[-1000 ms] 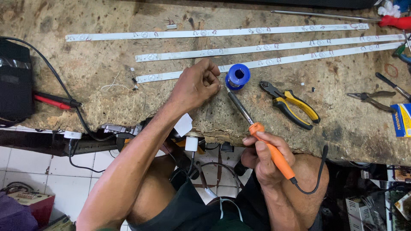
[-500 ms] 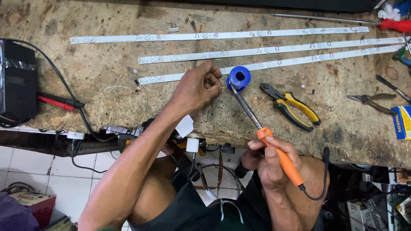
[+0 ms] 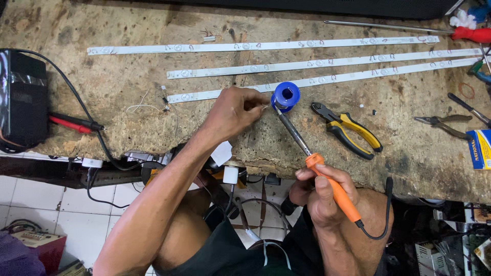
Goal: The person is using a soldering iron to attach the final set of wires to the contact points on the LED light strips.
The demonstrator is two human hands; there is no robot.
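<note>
Soldering step in hand. Orange-handled soldering iron (image 3: 312,161) gripped in right hand (image 3: 319,197), tip beside blue solder spool (image 3: 285,96). Left hand (image 3: 235,110) pinched on solder wire, just left of spool, at lowest LED strip (image 3: 327,79). Next move judged: steady tip contact needed.

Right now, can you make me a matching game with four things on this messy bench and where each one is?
Things:
1. soldering iron
2. blue spool
3. pliers
4. black box

Places:
A. at the far left end of the bench
B. lying on the bench, just right of the spool
C. held in the right hand, tip pointing up at the spool
D. beside the left hand, near the lowest white strip

Pairs: 1-C, 2-D, 3-B, 4-A
</note>
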